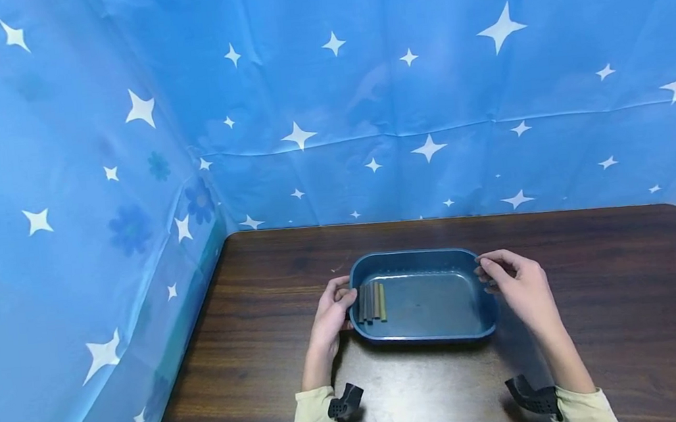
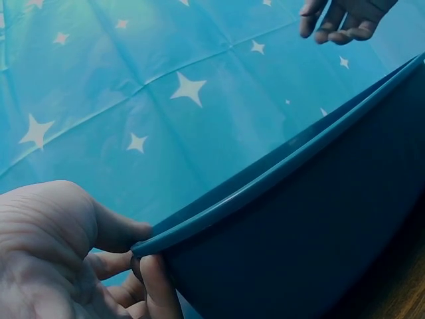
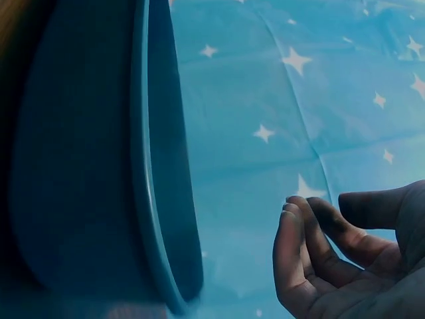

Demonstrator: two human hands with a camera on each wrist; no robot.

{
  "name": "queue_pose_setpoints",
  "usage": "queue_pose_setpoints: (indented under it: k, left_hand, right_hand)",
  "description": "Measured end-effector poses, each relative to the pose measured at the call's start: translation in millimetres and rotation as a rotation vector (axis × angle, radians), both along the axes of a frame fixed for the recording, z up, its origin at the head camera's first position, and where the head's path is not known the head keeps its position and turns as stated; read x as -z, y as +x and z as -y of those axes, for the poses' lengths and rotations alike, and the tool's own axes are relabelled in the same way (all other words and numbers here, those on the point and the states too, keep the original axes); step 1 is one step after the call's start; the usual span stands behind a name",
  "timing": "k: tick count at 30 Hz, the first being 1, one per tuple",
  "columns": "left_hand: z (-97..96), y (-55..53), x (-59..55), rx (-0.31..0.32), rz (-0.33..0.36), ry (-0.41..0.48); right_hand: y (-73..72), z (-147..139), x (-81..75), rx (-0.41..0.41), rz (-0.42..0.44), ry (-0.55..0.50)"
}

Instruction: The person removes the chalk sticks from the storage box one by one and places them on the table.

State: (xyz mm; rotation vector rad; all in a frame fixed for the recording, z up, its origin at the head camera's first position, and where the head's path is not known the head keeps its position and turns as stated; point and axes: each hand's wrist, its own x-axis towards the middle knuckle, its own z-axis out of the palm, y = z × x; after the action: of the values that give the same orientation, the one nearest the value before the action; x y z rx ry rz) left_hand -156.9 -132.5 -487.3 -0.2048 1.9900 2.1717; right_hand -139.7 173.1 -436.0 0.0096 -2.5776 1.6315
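Note:
A dark blue oblong plastic basin (image 1: 429,307) with rounded corners sits on the wooden table. Inside, at its left end, several thin sticks (image 1: 373,303) in greyish, brown and yellow tones lie side by side; their kind cannot be told. My left hand (image 1: 326,321) grips the basin's left rim, and the left wrist view shows the thumb (image 2: 123,229) over the edge with fingers beneath. Near the right end, my right hand (image 1: 524,288) has loosely curled fingers. A gap separates this hand (image 3: 332,259) from the rim in the right wrist view, and it holds nothing.
The brown wood-grain table (image 1: 629,319) extends around the basin. Blue cloth (image 1: 376,98) with white stars hangs behind the table and along its left side. Black wrist mounts (image 1: 345,402) stick out inward from both sleeves.

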Motion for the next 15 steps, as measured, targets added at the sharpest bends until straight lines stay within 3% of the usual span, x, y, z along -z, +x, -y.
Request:
queue_pose_setpoints:
  k: [3, 11, 15]
  left_hand:
    - [-0.1, -1.2, 2.9, 0.009, 0.001, 0.004]
    - [3.7, -11.4, 26.5, -0.008, 0.006, 0.015]
    - [4.0, -12.5, 29.9, -0.023, 0.007, 0.023]
  right_hand:
    - [-3.3, 9.6, 3.1, -0.022, 0.009, -0.028]
    - [-14.6, 41.5, 17.8, -0.097, 0.065, -0.065]
    - [-18.8, 58.8, 29.5, -0.134, 0.096, -0.060]
